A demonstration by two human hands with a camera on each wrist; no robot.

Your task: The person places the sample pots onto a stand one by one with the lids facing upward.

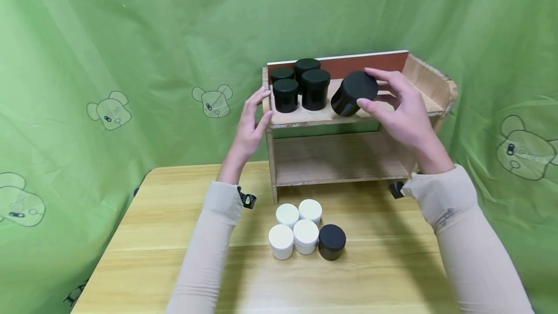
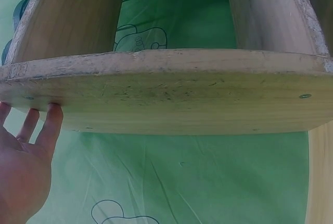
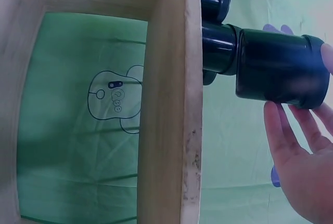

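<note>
Right now my right hand (image 1: 403, 110) grips a black jar (image 1: 354, 93) by its lid end, fingers curled around it, holding it tilted with its base toward the top board of the wooden shelf (image 1: 348, 115); from the head view I cannot tell whether the base touches the board or hangs just above it. The tilt seems to come from the angle at which my wrist holds it at the shelf. At nine o'clock from this jar, four more black jars (image 1: 301, 88) stand upright in a tight cluster on the same board, packed close, which leaves the board bare toward three o'clock. My left hand (image 1: 250, 127) has its fingers straight and spread apart, fingertips (image 2: 49, 110) pressing the shelf's left edge, as I judge it, to steady the unit. On the table (image 1: 152, 236) at six o'clock from the shelf, four white jars (image 1: 294, 229) sit huddled together, with a single black jar (image 1: 332, 241) touching them at their three o'clock side.
</note>
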